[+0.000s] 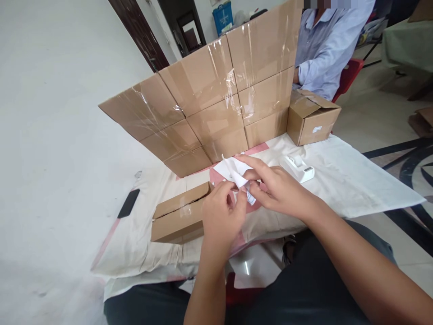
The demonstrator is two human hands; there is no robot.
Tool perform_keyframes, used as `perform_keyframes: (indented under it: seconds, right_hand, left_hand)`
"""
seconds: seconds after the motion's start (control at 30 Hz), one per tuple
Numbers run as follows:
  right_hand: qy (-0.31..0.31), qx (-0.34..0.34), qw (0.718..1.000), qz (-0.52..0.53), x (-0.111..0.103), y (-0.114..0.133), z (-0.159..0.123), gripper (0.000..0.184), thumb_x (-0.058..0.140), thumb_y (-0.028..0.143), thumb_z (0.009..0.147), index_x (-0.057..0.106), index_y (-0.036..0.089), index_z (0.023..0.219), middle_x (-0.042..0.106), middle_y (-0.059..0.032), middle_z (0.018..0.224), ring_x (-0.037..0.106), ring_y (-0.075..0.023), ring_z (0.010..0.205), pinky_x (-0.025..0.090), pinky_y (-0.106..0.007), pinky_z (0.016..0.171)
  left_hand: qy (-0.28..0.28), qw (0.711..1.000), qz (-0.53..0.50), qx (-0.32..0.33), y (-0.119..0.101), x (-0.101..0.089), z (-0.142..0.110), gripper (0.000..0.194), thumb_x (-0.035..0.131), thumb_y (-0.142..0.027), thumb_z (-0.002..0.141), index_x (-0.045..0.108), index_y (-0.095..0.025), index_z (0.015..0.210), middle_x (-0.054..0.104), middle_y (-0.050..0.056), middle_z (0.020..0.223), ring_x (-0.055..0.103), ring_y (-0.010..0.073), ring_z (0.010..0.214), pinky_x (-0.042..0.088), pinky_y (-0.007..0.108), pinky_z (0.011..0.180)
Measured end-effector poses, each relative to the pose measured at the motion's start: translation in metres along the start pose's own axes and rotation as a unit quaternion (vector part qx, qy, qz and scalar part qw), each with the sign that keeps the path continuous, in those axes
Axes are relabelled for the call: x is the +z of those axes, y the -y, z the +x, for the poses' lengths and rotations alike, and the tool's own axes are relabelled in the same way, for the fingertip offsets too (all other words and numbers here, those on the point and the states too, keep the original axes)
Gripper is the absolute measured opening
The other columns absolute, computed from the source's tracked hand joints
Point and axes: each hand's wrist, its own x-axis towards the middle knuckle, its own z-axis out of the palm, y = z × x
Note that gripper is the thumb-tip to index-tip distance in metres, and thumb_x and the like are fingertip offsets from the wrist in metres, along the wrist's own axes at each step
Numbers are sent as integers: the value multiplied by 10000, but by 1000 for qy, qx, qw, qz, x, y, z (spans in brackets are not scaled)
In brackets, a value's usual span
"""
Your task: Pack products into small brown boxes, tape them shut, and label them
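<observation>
Both my hands are on a piece of white paper (240, 179), which is curled up above the table. My left hand (223, 210) pinches its lower edge between thumb and fingers. From the right, my right hand (270, 183) grips the paper with bent fingers, its index finger stretched along the top. Under them, more white paper (221, 169) and a small printed label (251, 198) lie on the cloth, partly hidden by my hands. A cardboard box (179, 216) sits just left of my left hand. Beyond my right hand stands a white tape dispenser (297, 168).
A tall taped cardboard partition (216, 104) stands across the table. Behind its right end sits another cardboard box (314, 119), near a person in a light blue shirt (321, 49). A black phone (129, 203) lies at the left edge of the tablecloth (355, 180).
</observation>
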Motion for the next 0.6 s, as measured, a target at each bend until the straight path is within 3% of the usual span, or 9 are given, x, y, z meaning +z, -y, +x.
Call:
perform_keyframes:
  seconds: [0.27, 0.6]
  right_hand:
    - [-8, 7, 1000, -7, 4, -2, 1, 676, 430, 73, 881, 337, 249, 1527, 665, 48, 798, 525, -119, 563, 393, -240, 596]
    - [-95, 59, 991, 71, 8, -18, 3, 626, 497, 103, 868, 383, 232, 1470, 620, 46, 755, 525, -127, 611, 403, -241, 588]
  left_hand:
    - [47, 991, -122, -13, 8, -1, -3, 282, 542, -380, 974, 542, -207, 751, 490, -63, 649, 401, 86, 566, 334, 269, 585]
    - [10, 988, -147, -42, 19, 5, -3, 271, 531, -396, 984, 572, -213, 788, 533, -41, 693, 443, 105, 635, 357, 265, 611]
